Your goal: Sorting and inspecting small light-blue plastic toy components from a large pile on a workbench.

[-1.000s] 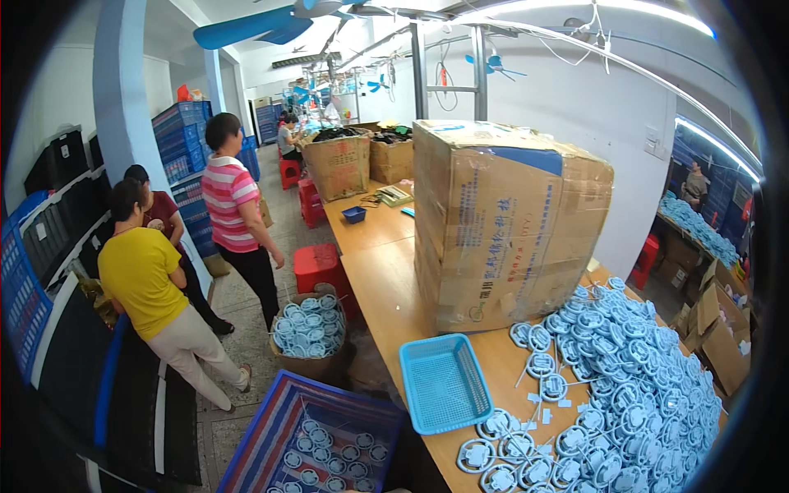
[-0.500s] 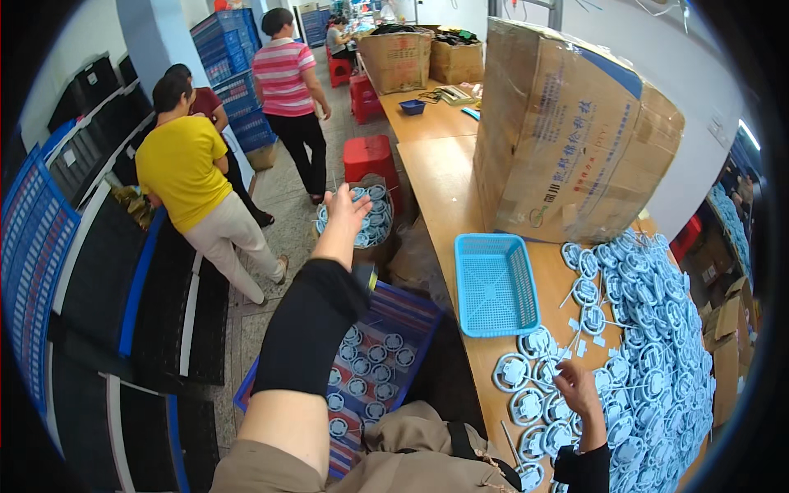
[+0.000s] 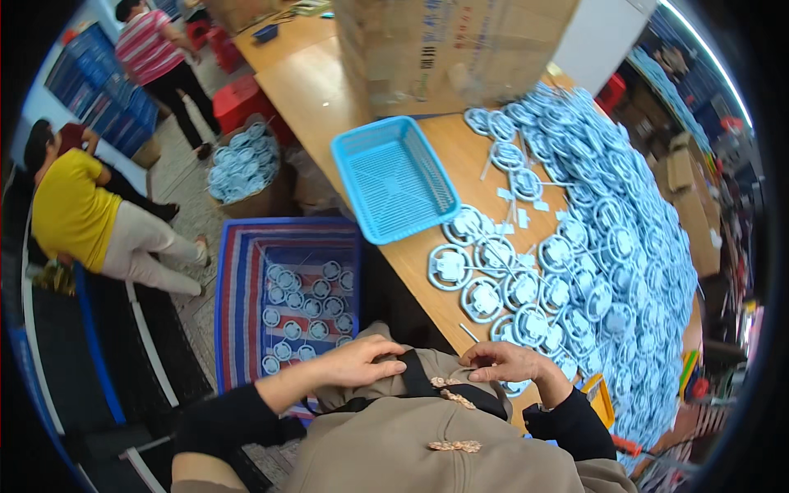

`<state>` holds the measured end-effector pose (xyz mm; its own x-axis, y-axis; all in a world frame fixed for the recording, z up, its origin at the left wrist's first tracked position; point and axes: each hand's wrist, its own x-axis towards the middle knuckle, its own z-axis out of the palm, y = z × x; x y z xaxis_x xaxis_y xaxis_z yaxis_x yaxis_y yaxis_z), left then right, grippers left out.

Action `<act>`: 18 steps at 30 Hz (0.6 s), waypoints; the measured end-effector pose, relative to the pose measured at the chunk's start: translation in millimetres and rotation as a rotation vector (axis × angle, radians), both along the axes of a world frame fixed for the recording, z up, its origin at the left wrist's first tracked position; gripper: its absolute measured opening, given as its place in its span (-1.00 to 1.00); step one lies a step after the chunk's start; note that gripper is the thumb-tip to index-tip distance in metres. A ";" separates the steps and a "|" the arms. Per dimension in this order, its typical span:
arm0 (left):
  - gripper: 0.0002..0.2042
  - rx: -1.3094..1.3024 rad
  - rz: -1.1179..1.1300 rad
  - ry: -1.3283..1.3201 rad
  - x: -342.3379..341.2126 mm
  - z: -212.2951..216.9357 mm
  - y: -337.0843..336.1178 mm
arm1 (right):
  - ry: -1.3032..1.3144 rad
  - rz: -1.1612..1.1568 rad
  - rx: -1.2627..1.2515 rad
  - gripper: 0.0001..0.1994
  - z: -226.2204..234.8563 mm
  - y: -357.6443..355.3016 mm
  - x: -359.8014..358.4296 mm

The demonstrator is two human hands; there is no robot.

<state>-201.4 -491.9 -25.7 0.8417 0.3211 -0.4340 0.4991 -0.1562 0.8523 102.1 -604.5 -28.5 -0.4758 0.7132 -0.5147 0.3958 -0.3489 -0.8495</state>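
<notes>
My left hand (image 3: 363,361) lies on the lap of the brown garment (image 3: 370,444), its fingers stretched toward a black strap (image 3: 419,375) and holding nothing visible. On the other side of the strap is my right hand (image 3: 511,362), at the table's near edge. Its fingers bend loosely with the thumb apart, and nothing shows between them. Light-blue round plastic parts with thin stems (image 3: 482,298) lie just beyond the right hand, merging into a large heap (image 3: 633,271). A blue crate (image 3: 234,304) with a striped lining stands left of my lap, with several similar round parts (image 3: 312,307) spread inside.
An open light-blue mesh basket (image 3: 394,185) sits on the wooden table (image 3: 304,78), before a big cardboard box (image 3: 460,49). A carton of blue parts (image 3: 244,168) stands by a red stool (image 3: 240,100). People in yellow (image 3: 72,205) and pink stripes (image 3: 149,49) stand at left.
My left hand has come back from above the carton to my lap. My right hand has moved off the blue parts to the table's near edge. The view has turned right and down.
</notes>
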 end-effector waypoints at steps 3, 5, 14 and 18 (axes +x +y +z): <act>-0.67 -0.022 0.063 -0.063 3.5 -10.8 -6.2 | 0.004 -0.185 -0.175 -0.71 -13.0 -18.7 4.0; -0.67 -0.065 0.091 -0.026 5.1 -30.1 -11.7 | -0.102 -0.285 -0.010 -0.75 -10.9 -16.4 -9.0; -0.77 0.228 0.267 -0.033 30.0 -59.5 -2.6 | -0.346 -0.358 0.408 -0.83 -42.5 5.1 -46.1; -0.81 0.481 0.348 0.018 33.7 -96.0 26.3 | -0.348 -0.332 0.367 -0.81 -68.9 20.3 -31.2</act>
<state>-167.7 -465.6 -121.6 0.6454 0.7413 -0.1844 0.6041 -0.3476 0.7171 70.9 -584.2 -97.4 -0.0451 0.9554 -0.2919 0.5919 -0.2098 -0.7782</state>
